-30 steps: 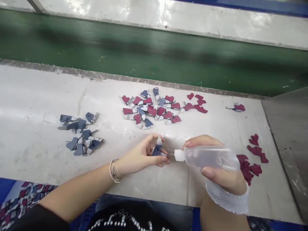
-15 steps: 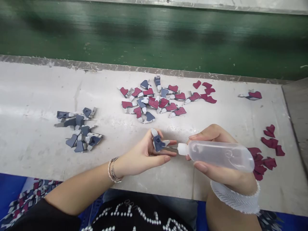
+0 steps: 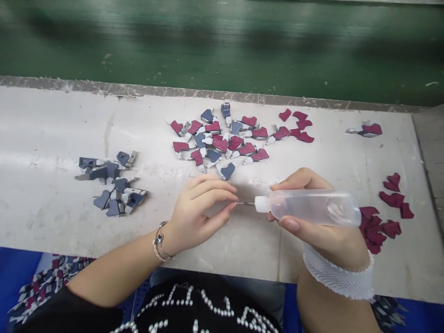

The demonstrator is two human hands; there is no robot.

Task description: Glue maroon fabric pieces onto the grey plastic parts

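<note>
My right hand is wrapped round a clear squeeze bottle that lies level, its white cap and thin metal needle pointing left. My left hand rests just left of it, fingers stretched out with nothing in them, fingertips touching the needle's tip. A blue-grey and white small piece lies on the white table just beyond my left fingers, at the near edge of a pile of maroon and blue pieces.
A heap of blue-grey pieces lies at the left. Loose maroon pieces lie at the right, a few more behind, and one single piece far right. A green conveyor belt runs along the table's far edge.
My left hand let go of the blue-grey piece it held at the needle; the piece now lies by the middle pile. The left fingers have straightened toward the needle tip.
</note>
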